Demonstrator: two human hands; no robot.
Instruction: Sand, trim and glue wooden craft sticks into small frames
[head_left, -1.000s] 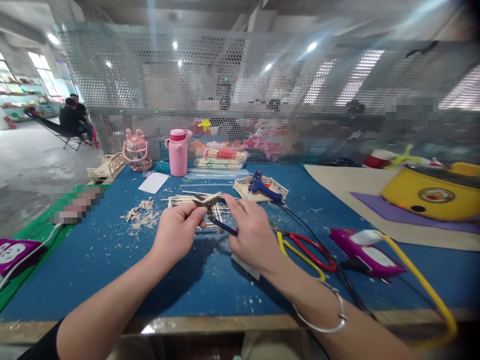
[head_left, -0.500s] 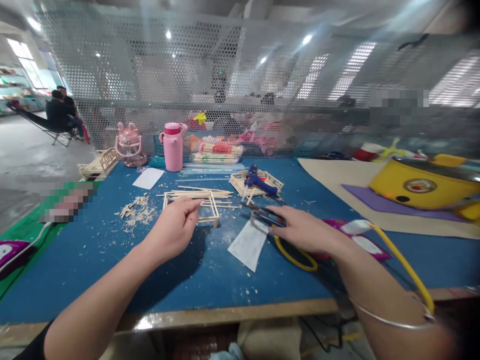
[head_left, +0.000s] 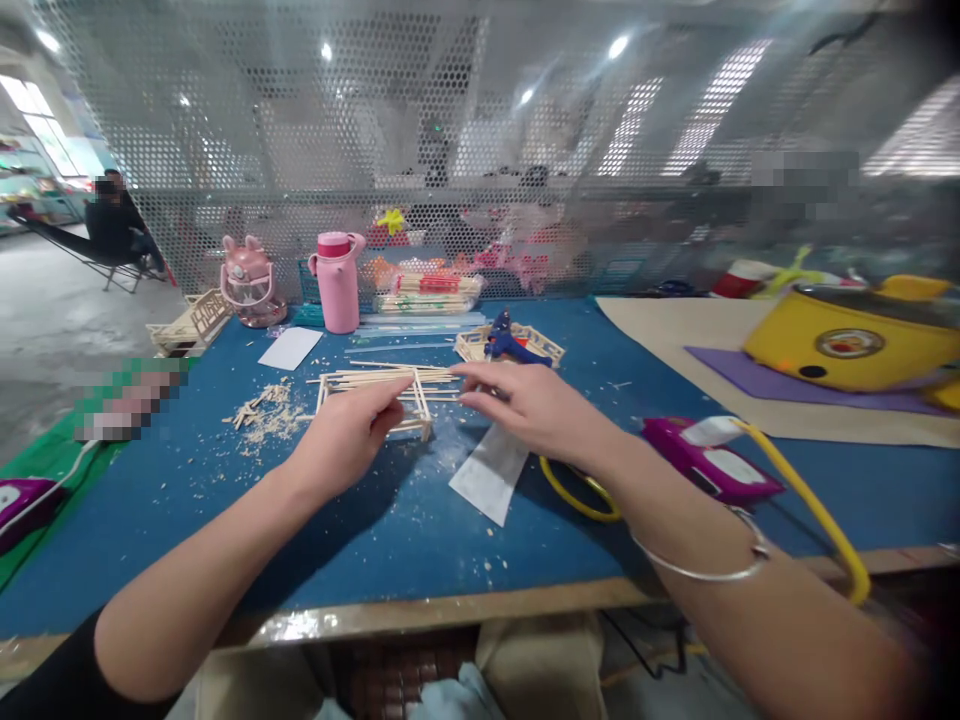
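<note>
My left hand [head_left: 349, 430] is closed, its fingers pinched at a small box-shaped frame of thin wooden sticks [head_left: 421, 405], whose near side it partly covers. My right hand [head_left: 525, 400] hovers just right of that frame, index finger and thumb stretched toward it with a gap between them. Something dark shows under its palm, too covered to make out. Behind the frame lies a bundle of loose wooden sticks [head_left: 360, 378]. A blue glue gun [head_left: 510, 342] rests on a flat stick-built piece [head_left: 469, 347] beyond my right hand. Below it is a white paper sheet [head_left: 491, 478].
Wood scraps [head_left: 266, 412] litter the blue tabletop [head_left: 360, 560] at left. A pink bottle [head_left: 339, 290] and a pink clear jug [head_left: 251, 290] stand at the back. To the right are a purple power strip [head_left: 709, 465], a yellow cable [head_left: 810, 500] and a yellow pot [head_left: 817, 335].
My right hand has moved left from the dark-handled pliers toward the stick frame, its fingers now stretched out. My left hand stays at the frame. The view has shifted slightly.
</note>
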